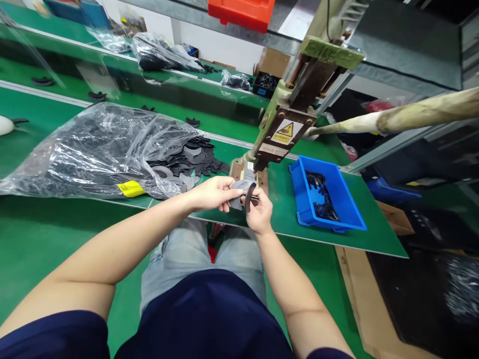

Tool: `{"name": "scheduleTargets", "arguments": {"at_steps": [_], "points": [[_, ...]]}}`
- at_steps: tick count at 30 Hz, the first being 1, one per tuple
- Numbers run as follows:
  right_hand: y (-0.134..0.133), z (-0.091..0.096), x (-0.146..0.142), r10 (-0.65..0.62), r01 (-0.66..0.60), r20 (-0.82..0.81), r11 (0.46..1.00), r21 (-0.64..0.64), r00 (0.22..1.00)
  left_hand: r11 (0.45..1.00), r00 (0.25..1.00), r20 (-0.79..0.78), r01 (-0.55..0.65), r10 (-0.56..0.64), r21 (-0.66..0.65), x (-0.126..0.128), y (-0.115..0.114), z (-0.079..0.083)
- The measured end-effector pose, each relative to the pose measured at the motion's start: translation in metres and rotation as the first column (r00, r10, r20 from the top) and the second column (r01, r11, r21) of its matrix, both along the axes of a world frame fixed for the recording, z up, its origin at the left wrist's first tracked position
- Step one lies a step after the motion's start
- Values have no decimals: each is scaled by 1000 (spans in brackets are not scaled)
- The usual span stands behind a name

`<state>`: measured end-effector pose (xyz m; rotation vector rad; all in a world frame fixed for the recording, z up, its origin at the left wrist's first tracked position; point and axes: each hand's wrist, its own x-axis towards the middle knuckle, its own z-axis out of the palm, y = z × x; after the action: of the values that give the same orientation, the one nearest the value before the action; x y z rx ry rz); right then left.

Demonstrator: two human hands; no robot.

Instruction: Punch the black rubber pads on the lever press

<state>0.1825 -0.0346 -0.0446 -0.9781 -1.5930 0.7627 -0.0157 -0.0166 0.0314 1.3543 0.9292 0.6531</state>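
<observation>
Two bare hands together at base of green-and-brown metal lever press (296, 114). Left hand (216, 193): fingers pinching flat grey curved piece (236, 203). Right hand (259, 210): fingers closed on black curved strip (248, 200); both pieces just before press, near table edge. White-and-yellow warning label (287, 130) on press: triangle pictogram, characters illegible; pale strip label (273, 151) below, also illegible. Yellow tag (130, 188) on clear plastic bag (82, 149), left. Blue plastic bin (346, 202), black parts inside, right.

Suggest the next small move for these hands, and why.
Perhaps align the dark curved strip with the gray curved piece: the right hand grips the strip, the left hand pinches the piece, and both sit close together before the lever press.
</observation>
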Motion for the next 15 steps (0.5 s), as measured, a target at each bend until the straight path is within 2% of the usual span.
{"name": "scheduleTargets", "arguments": {"at_steps": [4, 10, 12, 13, 15], "points": [[-5, 2, 3, -41, 40, 38, 999, 30, 998, 995, 998, -26, 54, -56, -79, 0, 7, 5], [-3, 16, 21, -81, 53, 201, 988, 142, 976, 999, 985, -172, 22, -13, 46, 0, 16, 3], [-2, 18, 24, -86, 44, 238, 983, 178, 968, 978, 974, -198, -68, 108, 198, 0, 12, 1], [-2, 18, 25, -86, 38, 251, 981, 193, 964, 940, 959, -199, -132, 202, 314, 0, 9, 0], [-1, 18, 26, -83, 23, 273, 976, 217, 959, 822, 922, -190, -189, 337, 537, 2, 2, 0]]}}
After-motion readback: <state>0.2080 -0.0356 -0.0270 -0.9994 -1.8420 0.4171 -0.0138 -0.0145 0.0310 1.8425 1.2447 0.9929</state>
